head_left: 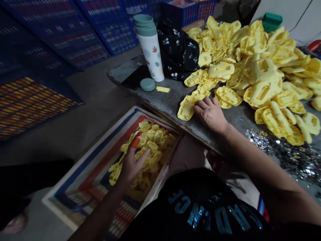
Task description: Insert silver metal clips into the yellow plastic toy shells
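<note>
Black shirt (195,204) with glittering blue lettering fronts the head view, below a grey table (167,101). Near the table's front edge, the right hand (210,112) curls its fingers at the right end of a yellow shell (186,108); whether they pinch it cannot be told. Extending leftward from that grip, the shell looks light, stiff and thin-walled, best held by its rim. Inside the crate's (95,152) rim, the left hand (130,164) spreads thumb from fingers among yellow pieces (158,137).

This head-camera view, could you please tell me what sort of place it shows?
Probably a small workshop or factory: heaped yellow plastic parts, scattered small silvery pieces and stacked blue crates suggest it.
</note>
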`<control>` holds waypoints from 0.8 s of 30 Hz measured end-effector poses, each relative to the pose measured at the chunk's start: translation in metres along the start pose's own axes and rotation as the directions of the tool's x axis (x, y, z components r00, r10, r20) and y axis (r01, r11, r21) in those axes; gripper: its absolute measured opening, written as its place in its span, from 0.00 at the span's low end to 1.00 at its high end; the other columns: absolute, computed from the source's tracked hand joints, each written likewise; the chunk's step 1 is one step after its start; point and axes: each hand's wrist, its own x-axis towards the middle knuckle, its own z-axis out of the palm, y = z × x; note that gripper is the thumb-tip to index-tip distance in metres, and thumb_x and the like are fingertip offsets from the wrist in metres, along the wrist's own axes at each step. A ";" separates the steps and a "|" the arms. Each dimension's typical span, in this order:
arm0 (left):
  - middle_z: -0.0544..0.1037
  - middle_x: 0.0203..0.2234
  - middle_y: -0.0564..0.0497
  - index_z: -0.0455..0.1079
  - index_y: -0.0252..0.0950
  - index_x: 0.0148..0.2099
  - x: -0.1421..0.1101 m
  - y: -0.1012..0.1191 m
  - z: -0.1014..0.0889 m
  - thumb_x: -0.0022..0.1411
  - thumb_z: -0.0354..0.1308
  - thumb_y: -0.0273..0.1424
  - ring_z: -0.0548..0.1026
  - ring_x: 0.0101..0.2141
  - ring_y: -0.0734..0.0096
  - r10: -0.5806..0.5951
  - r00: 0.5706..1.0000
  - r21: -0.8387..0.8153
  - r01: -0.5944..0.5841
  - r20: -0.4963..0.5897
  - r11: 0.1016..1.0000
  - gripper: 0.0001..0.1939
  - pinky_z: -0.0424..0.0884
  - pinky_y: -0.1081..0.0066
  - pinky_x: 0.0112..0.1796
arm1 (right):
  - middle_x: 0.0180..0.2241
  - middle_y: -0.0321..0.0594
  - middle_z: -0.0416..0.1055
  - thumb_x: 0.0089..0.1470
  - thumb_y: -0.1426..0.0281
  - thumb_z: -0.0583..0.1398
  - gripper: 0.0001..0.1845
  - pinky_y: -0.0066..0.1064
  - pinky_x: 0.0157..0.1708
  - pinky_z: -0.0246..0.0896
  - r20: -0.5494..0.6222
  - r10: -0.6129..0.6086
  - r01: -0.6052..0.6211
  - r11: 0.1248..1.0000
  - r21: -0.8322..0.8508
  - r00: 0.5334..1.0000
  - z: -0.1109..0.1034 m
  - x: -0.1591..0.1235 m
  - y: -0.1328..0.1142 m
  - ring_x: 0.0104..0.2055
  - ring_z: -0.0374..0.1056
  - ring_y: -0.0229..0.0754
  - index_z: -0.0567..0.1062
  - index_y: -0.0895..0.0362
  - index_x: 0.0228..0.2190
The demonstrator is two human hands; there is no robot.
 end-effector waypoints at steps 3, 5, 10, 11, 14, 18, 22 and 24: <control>0.84 0.68 0.36 0.67 0.42 0.83 0.001 0.028 0.023 0.76 0.63 0.54 0.84 0.67 0.42 0.083 0.995 -0.082 -0.079 0.050 0.994 0.41 0.80 0.47 0.68 | 0.46 0.47 0.84 0.83 0.68 0.53 0.18 0.49 0.51 0.57 -0.052 0.071 -0.070 0.997 0.015 0.996 -0.012 -0.021 0.006 0.50 0.71 0.57 0.83 0.51 0.48; 0.82 0.72 0.36 0.66 0.42 0.84 0.010 0.056 0.040 0.79 0.60 0.52 0.83 0.68 0.45 0.202 0.977 -0.108 -0.194 0.068 0.975 0.39 0.78 0.47 0.70 | 0.46 0.46 0.84 0.83 0.68 0.55 0.15 0.48 0.50 0.56 -0.098 0.121 -0.117 0.992 0.040 0.988 -0.022 -0.042 0.010 0.49 0.71 0.56 0.83 0.52 0.50; 0.59 0.85 0.24 0.54 0.32 0.88 0.072 0.128 0.080 0.67 0.77 0.49 0.62 0.82 0.29 0.514 0.846 0.210 -0.534 0.143 0.819 0.60 0.61 0.40 0.79 | 0.49 0.48 0.85 0.80 0.71 0.58 0.12 0.47 0.49 0.54 -0.054 0.137 -0.132 0.987 0.092 0.989 -0.038 -0.081 0.001 0.50 0.71 0.56 0.83 0.53 0.51; 0.59 0.85 0.21 0.52 0.29 0.89 0.086 0.140 0.087 0.67 0.78 0.48 0.63 0.82 0.26 0.470 0.863 0.287 -0.504 0.184 0.815 0.62 0.63 0.39 0.78 | 0.49 0.48 0.85 0.80 0.71 0.59 0.12 0.47 0.49 0.53 -0.042 0.131 -0.126 0.987 0.104 0.991 -0.040 -0.087 -0.005 0.50 0.71 0.56 0.83 0.53 0.50; 0.69 0.80 0.23 0.63 0.29 0.84 0.116 0.164 0.098 0.70 0.74 0.41 0.72 0.76 0.25 0.413 0.886 0.403 -0.463 0.210 0.789 0.49 0.67 0.36 0.75 | 0.48 0.47 0.85 0.80 0.70 0.59 0.12 0.46 0.48 0.54 -0.056 0.108 -0.099 0.984 0.145 0.993 -0.042 -0.110 -0.019 0.48 0.70 0.54 0.84 0.52 0.47; 0.70 0.80 0.28 0.72 0.30 0.77 0.105 0.181 0.095 0.69 0.67 0.31 0.73 0.76 0.35 0.491 0.843 0.390 -0.536 0.217 0.748 0.37 0.67 0.44 0.77 | 0.52 0.46 0.86 0.81 0.70 0.57 0.14 0.46 0.46 0.57 -0.155 0.169 -0.136 0.970 0.201 0.973 -0.048 -0.148 -0.030 0.48 0.71 0.53 0.83 0.52 0.55; 0.80 0.73 0.34 0.72 0.34 0.79 0.044 0.195 0.088 0.68 0.68 0.39 0.79 0.71 0.38 0.671 0.642 0.105 -0.747 0.371 0.657 0.41 0.73 0.47 0.74 | 0.69 0.56 0.79 0.82 0.70 0.55 0.27 0.49 0.51 0.64 -0.203 0.257 -0.240 0.965 0.107 0.945 -0.075 -0.176 -0.043 0.57 0.73 0.57 0.72 0.56 0.76; 0.86 0.67 0.37 0.75 0.40 0.78 0.014 0.202 0.081 0.65 0.72 0.46 0.85 0.64 0.38 0.652 0.629 -0.061 -0.699 0.423 0.713 0.42 0.80 0.46 0.68 | 0.67 0.53 0.82 0.82 0.72 0.54 0.27 0.50 0.53 0.67 -0.110 0.286 -0.270 0.953 0.140 0.952 -0.087 -0.188 -0.047 0.56 0.74 0.56 0.73 0.52 0.75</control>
